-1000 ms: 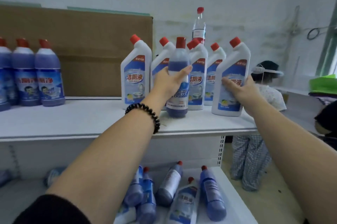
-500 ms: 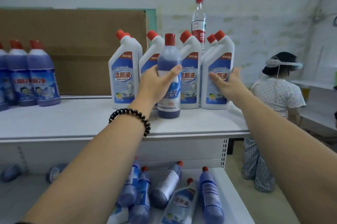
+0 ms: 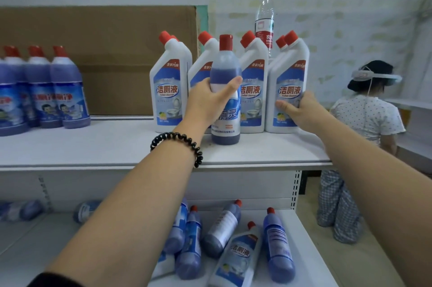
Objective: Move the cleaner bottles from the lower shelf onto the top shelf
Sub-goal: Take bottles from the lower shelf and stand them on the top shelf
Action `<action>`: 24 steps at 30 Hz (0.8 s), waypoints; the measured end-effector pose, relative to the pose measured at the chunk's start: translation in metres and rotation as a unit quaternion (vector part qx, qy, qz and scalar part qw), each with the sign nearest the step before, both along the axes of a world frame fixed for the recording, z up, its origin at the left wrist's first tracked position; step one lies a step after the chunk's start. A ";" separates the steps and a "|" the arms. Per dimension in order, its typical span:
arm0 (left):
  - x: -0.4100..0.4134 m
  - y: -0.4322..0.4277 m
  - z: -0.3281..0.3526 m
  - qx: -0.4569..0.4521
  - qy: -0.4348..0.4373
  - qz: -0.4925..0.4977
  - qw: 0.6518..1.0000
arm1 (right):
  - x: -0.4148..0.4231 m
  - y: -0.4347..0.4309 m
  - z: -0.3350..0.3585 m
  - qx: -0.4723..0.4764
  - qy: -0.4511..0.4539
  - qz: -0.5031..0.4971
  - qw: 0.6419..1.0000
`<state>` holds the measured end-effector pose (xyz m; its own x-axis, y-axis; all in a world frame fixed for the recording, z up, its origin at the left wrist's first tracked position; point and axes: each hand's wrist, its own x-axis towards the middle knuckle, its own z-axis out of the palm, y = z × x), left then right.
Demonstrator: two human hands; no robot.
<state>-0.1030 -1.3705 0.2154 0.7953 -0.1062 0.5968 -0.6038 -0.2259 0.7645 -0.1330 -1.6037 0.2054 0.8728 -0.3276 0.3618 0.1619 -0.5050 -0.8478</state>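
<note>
White top shelf (image 3: 117, 146), left hand (image 3: 205, 102) gripping upright purple bottle (image 3: 225, 133) standing on it, right hand (image 3: 301, 111) gripping white bottle (image 3: 289, 69) at its right end, loose bottles (image 3: 278, 244) lying on lower shelf (image 3: 313, 254) beneath

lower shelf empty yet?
No, several bottles still lie on their sides on the lower shelf.

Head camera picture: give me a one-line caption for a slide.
Left hand holds a purple bottle on the top shelf, right hand grips a white bottle; more bottles lie below.
</note>
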 end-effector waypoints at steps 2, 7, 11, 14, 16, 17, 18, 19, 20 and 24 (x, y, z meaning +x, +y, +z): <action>0.001 0.000 0.000 -0.003 0.003 -0.001 1.000 | 0.003 0.002 -0.001 0.008 0.009 -0.005 1.000; 0.001 0.000 -0.002 0.003 0.003 -0.009 1.000 | 0.003 0.000 -0.009 -0.030 0.056 -0.040 0.997; 0.000 0.002 -0.001 0.006 0.009 -0.016 1.000 | -0.003 0.000 -0.012 -0.217 0.140 -0.087 0.962; -0.002 0.003 0.000 0.010 0.014 -0.014 1.000 | -0.012 0.002 -0.014 -0.310 0.220 -0.098 0.920; -0.006 0.006 0.000 0.013 0.013 -0.010 1.000 | -0.017 0.004 -0.017 -0.349 0.257 -0.118 0.894; -0.009 0.009 0.001 0.017 0.013 -0.007 1.000 | -0.020 0.006 -0.019 -0.357 0.268 -0.131 0.885; -0.013 0.012 0.001 0.021 0.015 -0.006 1.000 | -0.023 0.009 -0.019 -0.363 0.275 -0.145 0.879; -0.016 0.017 0.002 0.023 0.018 -0.009 1.000 | -0.026 0.013 -0.019 -0.370 0.274 -0.158 0.873; -0.020 0.023 0.002 0.025 0.022 -0.016 0.999 | -0.030 0.019 -0.018 -0.382 0.270 -0.168 0.867; -0.037 0.072 0.007 0.023 0.018 -0.015 0.999 | -0.039 0.068 -0.011 -0.431 0.260 -0.165 0.848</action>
<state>-0.1397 -1.2981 0.2221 0.8125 -0.1563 0.5616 -0.5828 -0.2435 0.7753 -0.1720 -1.5353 0.1945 0.8997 -0.3954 0.1850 -0.3923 -0.9182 -0.0546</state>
